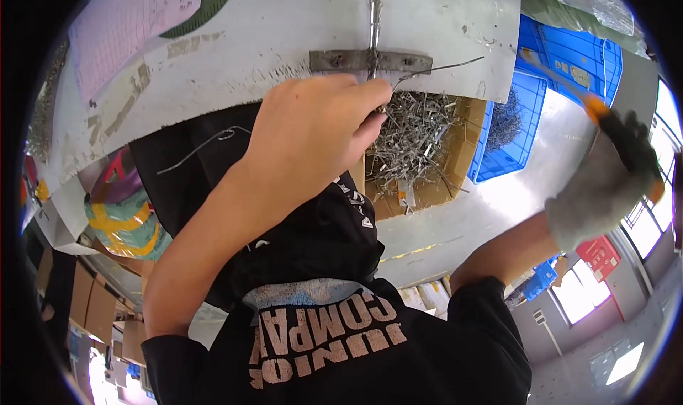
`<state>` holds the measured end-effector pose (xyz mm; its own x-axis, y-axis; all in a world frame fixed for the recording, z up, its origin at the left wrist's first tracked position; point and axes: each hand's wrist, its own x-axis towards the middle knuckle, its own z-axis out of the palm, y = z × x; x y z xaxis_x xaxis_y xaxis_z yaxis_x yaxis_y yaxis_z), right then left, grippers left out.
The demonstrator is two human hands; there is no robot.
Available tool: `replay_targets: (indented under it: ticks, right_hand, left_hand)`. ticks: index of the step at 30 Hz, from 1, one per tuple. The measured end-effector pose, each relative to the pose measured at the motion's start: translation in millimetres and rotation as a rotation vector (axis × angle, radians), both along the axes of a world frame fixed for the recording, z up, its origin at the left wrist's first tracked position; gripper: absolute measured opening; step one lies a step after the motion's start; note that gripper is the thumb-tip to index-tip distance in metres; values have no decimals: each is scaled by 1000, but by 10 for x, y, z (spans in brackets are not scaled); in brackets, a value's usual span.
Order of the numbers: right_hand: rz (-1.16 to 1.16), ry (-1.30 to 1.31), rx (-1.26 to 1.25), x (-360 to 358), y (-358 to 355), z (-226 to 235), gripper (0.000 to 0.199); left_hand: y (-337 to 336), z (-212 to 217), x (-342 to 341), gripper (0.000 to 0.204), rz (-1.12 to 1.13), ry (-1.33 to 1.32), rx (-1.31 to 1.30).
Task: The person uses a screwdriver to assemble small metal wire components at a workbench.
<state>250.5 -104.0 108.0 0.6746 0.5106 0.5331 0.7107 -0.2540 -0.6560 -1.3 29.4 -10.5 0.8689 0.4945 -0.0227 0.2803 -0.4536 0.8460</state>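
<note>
Bent wire [437, 68] sits at the metal jig [371, 61] on the white workbench [270, 28] — the bare left hand [313, 131] pinches it there. The gloved right hand [605, 184] grips one orange-handled tool [569, 92] — above one cardboard box [455, 170] of wire pieces and two blue crates [562, 71].

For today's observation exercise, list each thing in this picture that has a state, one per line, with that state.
left hand: bare, fingers pinched at the metal jig
right hand: gloved, shut on the orange-handled tool
metal jig: fixed on the white bench edge
wire: thin, sticking out of the jig to one side
cardboard box: open, full of metal pieces
blue crate: open, holding wire parts
</note>
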Motion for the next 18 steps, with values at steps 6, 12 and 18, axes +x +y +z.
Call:
replay_targets:
  ticks: [6,12,18]
  right_hand:
    - [363,589,497,-577,-101,349,31]
    - [612,870,532,-1055,118,114,33]
    - [605,1031,478,-1154,237,-47,65]
  left_hand:
    - [23,16,7,16,-9,4,5]
    - [-5,14,4,15,6,-28,35]
    - [-8,1,-6,15,5,-53,57]
